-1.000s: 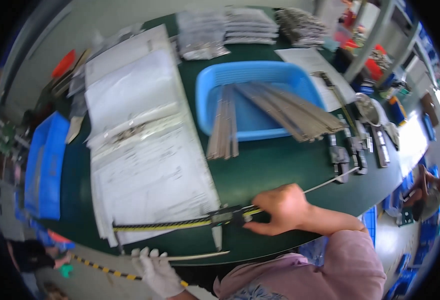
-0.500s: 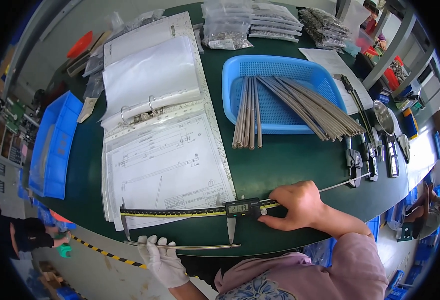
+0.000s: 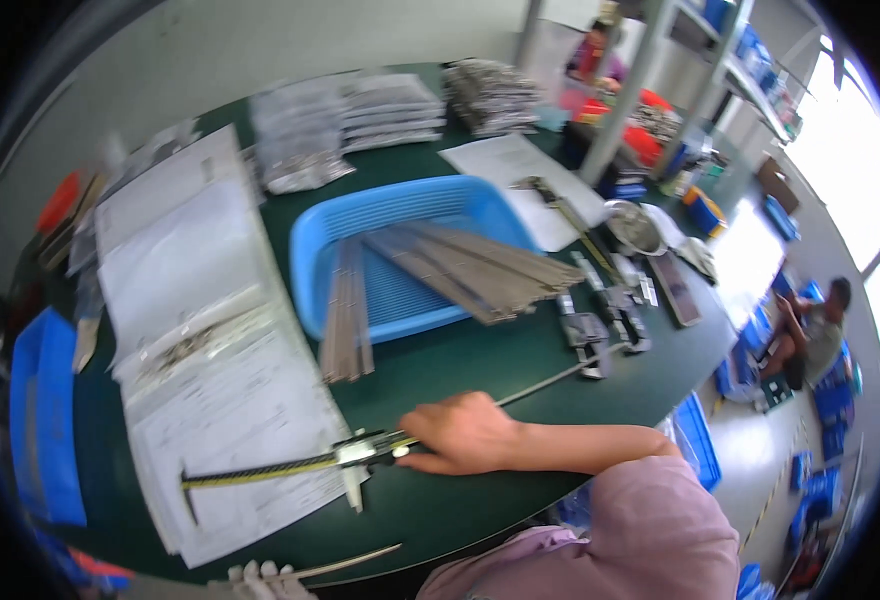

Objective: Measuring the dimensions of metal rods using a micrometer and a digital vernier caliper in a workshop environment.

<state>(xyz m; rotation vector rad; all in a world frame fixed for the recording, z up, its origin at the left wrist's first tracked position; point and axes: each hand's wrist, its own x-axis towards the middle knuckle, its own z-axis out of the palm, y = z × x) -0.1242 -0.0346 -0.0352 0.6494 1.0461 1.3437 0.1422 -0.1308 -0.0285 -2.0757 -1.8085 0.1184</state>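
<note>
My right hand [image 3: 467, 434] is closed round the beam of a digital caliper [image 3: 260, 475], just right of its display slider. The caliper's jaws are wide apart with nothing between them, and its far-left end lies over the drawing page. Out past my right hand runs a thin pale rod [image 3: 560, 378], roughly in line with the beam. At the lower edge my left hand [image 3: 260, 582], in a white glove and partly cut off, grips a thin metal rod [image 3: 350, 562]. That rod is nearer to me than the caliper and apart from its jaws.
An open ring binder [image 3: 230, 400] with drawings lies left. A blue basket [image 3: 310, 225] holds many metal tubes [image 3: 460, 265]. Measuring tools [image 3: 587, 335] and a metal bowl [image 3: 632, 228] stand right. Bagged parts [image 3: 390, 110] line the back; a blue bin [image 3: 45, 420] sits far left.
The view has turned right. The caliper jaws, earlier set against the rod's two ends, are now away from it. My left hand and the rod have dropped toward the lower edge.
</note>
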